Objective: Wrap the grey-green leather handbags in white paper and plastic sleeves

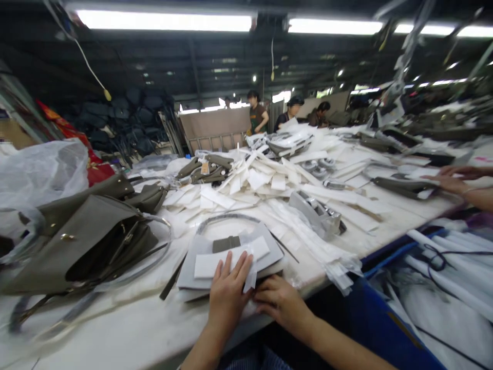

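A grey handbag [188, 262] lies flat on the table in front of me, its plastic-wrapped handle [227, 218] looping away at the far side. On top of it are a small olive-green patch [226, 243] and a white strip of padding [208, 264]. My left hand [229, 288] presses flat on the strip with fingers spread. A piece of clear film or tape [251, 275] shows by its fingertips. Just to the right, my right hand [281, 303] is closed at the bag's near edge, fingers curled and pinched; what they grip is hidden.
Olive handbags [103, 241] lie on the left. A heap of white padding strips [258, 177] covers the table's middle, with a grey tape dispenser [316, 213] before it. A blue bin [370, 318] stands at right. Another person's hands [458, 180] work at the far right.
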Tool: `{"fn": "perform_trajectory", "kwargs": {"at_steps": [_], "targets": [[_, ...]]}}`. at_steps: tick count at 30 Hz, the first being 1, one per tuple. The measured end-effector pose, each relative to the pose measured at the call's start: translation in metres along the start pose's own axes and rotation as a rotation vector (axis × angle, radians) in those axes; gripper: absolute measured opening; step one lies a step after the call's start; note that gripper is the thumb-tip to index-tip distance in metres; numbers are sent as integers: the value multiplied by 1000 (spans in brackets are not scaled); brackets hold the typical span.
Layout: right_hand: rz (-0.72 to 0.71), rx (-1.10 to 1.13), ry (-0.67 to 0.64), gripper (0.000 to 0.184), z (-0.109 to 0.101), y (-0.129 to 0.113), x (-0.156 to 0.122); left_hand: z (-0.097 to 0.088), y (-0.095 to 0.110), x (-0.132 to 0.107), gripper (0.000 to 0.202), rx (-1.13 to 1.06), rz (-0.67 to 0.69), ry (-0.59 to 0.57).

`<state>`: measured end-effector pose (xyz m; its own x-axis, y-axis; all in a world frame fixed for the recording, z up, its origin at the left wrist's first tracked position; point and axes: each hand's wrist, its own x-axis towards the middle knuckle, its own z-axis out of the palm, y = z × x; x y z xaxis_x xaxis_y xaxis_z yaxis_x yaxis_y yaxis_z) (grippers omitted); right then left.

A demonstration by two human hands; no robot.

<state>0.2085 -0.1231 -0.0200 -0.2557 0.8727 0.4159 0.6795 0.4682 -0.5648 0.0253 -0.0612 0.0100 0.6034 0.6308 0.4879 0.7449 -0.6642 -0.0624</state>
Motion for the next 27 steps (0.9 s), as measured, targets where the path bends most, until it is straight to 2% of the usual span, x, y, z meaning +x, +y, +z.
{"fn": "perform_trajectory", "kwargs": {"at_steps": [3,6,12,16,19,21,23,25,27], "targets": [[80,-41,-8,8,8,7,4,11,-5,0,77,70,65,62],[71,-137,22,8,10,6,4,12,-6,1,75,61,65,84],[-44,-157,102,14,-8,-5,-23,2,-1,2,75,-30,-26,13],[-142,-163,112,24,-20,-13,-47,3,0,1,76,-60,-48,-19],[-188,-151,86,22,-33,-20,-52,3,0,0,77,-65,-56,-27],[-213,-120,81,14,-49,-23,-44,2,0,0,77,-68,-58,-29],[-239,-98,127,11,-67,-22,-23,2,0,0,78,-72,-55,-32],[-220,-111,198,18,-83,-17,10,3,0,0,77,-74,-51,-27],[-150,-135,184,23,-90,-8,53,5,1,0,78,-71,-51,-8]]}}
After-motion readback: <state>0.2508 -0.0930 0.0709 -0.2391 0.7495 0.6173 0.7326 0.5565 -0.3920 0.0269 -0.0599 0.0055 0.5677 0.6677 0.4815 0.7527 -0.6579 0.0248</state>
